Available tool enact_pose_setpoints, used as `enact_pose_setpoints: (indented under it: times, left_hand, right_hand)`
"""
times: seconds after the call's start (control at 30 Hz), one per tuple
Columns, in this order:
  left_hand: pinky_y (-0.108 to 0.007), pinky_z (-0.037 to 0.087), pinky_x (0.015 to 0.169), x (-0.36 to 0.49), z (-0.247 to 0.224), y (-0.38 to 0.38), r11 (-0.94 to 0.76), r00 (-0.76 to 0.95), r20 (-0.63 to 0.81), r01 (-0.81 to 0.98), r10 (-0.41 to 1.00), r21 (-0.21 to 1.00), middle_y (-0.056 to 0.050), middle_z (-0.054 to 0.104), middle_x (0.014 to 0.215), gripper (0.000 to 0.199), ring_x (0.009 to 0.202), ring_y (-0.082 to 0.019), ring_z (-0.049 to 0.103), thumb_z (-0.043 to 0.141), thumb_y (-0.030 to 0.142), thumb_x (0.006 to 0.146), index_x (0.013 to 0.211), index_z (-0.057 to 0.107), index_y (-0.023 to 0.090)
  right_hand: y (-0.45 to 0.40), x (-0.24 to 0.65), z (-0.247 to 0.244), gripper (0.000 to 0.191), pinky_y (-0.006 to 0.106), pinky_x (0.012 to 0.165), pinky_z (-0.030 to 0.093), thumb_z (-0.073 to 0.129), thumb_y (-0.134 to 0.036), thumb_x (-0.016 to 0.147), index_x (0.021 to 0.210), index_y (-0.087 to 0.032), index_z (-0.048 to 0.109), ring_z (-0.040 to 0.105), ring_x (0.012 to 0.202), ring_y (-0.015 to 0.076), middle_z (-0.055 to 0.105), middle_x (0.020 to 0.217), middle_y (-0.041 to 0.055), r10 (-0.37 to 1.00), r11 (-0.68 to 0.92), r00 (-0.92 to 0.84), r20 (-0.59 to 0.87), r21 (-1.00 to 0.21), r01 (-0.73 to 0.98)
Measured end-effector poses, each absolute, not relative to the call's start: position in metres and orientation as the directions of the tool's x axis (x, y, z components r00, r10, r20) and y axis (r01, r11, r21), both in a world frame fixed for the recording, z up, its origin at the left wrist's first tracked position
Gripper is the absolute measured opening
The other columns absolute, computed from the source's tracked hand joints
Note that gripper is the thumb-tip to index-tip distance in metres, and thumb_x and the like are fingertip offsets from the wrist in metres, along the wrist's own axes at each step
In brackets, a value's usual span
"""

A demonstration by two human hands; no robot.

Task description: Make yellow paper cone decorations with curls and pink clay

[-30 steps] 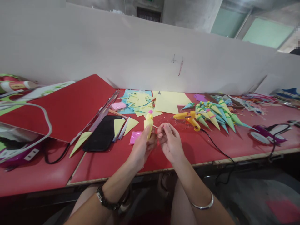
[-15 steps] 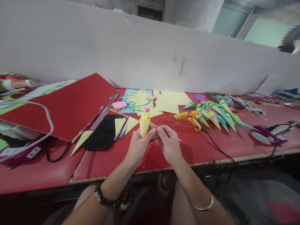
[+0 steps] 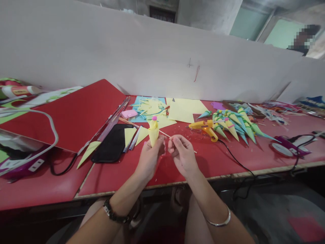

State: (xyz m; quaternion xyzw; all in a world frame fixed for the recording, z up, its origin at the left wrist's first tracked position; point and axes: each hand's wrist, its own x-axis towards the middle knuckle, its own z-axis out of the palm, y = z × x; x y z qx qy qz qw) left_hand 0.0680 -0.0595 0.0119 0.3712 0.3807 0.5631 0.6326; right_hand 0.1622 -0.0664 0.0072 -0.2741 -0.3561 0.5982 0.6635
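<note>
Pinched in my left hand (image 3: 150,156) is a small yellow paper cone (image 3: 153,135), upright like an ice cream, with a yellow swirl and a pink ball on top. My right hand (image 3: 183,154) is beside it, a short gap away, its fingertips pressed together; whatever they may hold is too small to make out. A thin wooden stick (image 3: 164,133) runs behind the right hand. To the right, a yellow glue gun (image 3: 203,126) lies on its side near a pile of finished yellow, green and blue paper cones (image 3: 235,123).
A black phone (image 3: 111,144), pens (image 3: 135,138) and cut yellow paper pieces lie left of my hands. Yellow sheets (image 3: 185,110) and scraps are at the back by the white partition (image 3: 152,57). A red board (image 3: 81,115) leans at left. The glue gun's cord (image 3: 236,162) crosses the table's front edge.
My hands have drawn apart. The left has shifted slightly left with the yellow paper cone, while the right stays nearly in place, fingers more curled.
</note>
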Motion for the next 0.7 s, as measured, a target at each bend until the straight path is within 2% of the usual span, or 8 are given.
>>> enact_pose_setpoints:
  times: [0.1,0.2,0.3,0.53,0.7]
  left_hand:
    - [-0.017,0.037,0.047,0.0665,0.0141,-0.0595,0.077,0.089,-0.043,-0.423,0.995,0.903,0.005,0.048,0.054,0.020,0.048,-0.006,0.044,0.064,0.032,0.066,0.067,0.051,0.016]
    - [-0.019,0.039,0.051,0.0666,0.0145,-0.0597,0.007,0.144,0.052,-0.381,0.988,0.924,0.003,0.052,0.058,0.015,0.052,-0.007,0.047,0.064,0.028,0.066,0.067,0.055,0.016]
    - [-0.019,0.039,0.052,0.0673,0.0139,-0.0598,-0.070,0.130,0.120,-0.336,0.984,0.939,0.003,0.053,0.058,0.012,0.054,-0.008,0.046,0.063,0.027,0.067,0.066,0.057,0.016]
    - [-0.020,0.039,0.051,0.0654,0.0147,-0.0595,-0.145,0.083,0.165,-0.203,0.983,0.968,0.003,0.053,0.056,0.011,0.051,-0.009,0.046,0.060,0.026,0.070,0.069,0.060,0.015]
    - [-0.019,0.036,0.048,0.0637,0.0189,-0.0599,-0.153,0.030,0.160,-0.162,0.987,0.975,0.003,0.053,0.052,0.009,0.048,-0.008,0.044,0.063,0.022,0.067,0.062,0.060,0.015]
  right_hand:
    - [-0.0661,0.1628,0.0082,0.017,0.016,0.043,0.039,0.066,-0.034,0.065,0.065,-0.018,0.059,0.045,0.044,0.0045,0.055,0.054,-0.0047,0.991,0.127,0.040,0.128,-0.795,-0.593]
    - [-0.0655,0.1625,0.0078,0.018,0.016,0.043,0.040,0.068,-0.034,0.062,0.064,-0.018,0.060,0.046,0.044,0.0045,0.055,0.053,-0.0046,0.993,0.118,0.057,0.105,-0.803,-0.585]
    - [-0.0652,0.1619,0.0068,0.020,0.016,0.044,0.041,0.069,-0.034,0.061,0.061,-0.017,0.059,0.047,0.044,0.0050,0.056,0.051,-0.0046,0.992,0.126,0.080,0.098,-0.810,-0.573]
    - [-0.0639,0.1641,0.0048,0.016,0.019,0.048,0.044,0.063,-0.031,0.068,0.062,-0.017,0.057,0.049,0.045,0.0062,0.055,0.051,-0.0048,0.976,0.216,0.097,0.193,-0.862,-0.459]
    - [-0.0633,0.1668,0.0038,0.015,0.021,0.048,0.044,0.061,-0.031,0.072,0.064,-0.018,0.059,0.051,0.046,0.0072,0.057,0.052,-0.0039,0.953,0.303,0.118,0.279,-0.891,-0.338]
